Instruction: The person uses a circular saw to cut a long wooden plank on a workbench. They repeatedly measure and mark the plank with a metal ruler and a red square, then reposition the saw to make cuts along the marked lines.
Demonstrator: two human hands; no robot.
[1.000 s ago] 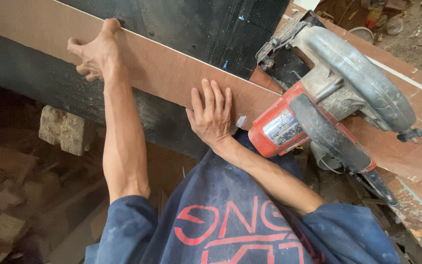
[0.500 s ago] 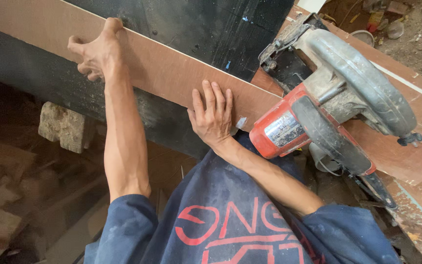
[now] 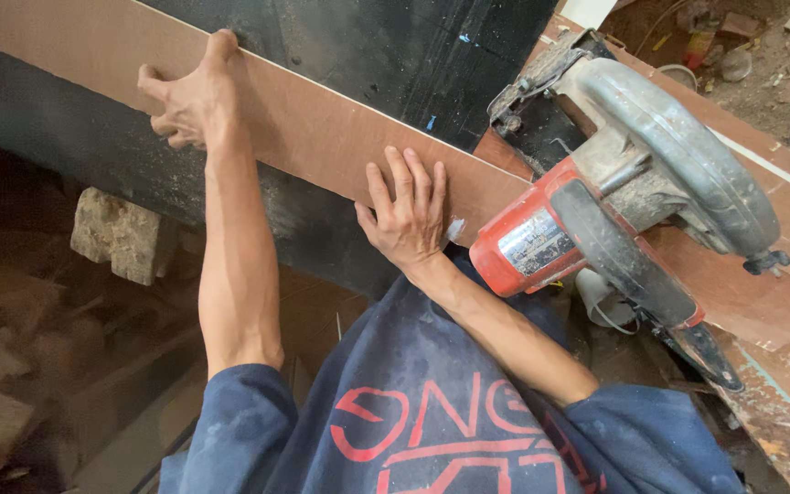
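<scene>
Brown plywood strip point(image 3: 313, 128) — left hand point(image 3: 189, 96) and right hand point(image 3: 406, 215) flat on it.

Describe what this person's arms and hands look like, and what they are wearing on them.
Both hands, the left hand and the right hand, are bare: no gloves, rings or watch show. The forearms are bare and lean. Short dark blue sleeves of a worn, dusty shirt with red lettering cover the upper arms.

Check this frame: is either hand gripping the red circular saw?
No, the left hand and right hand both rest on the brown board; the circular saw sits untouched.
</scene>
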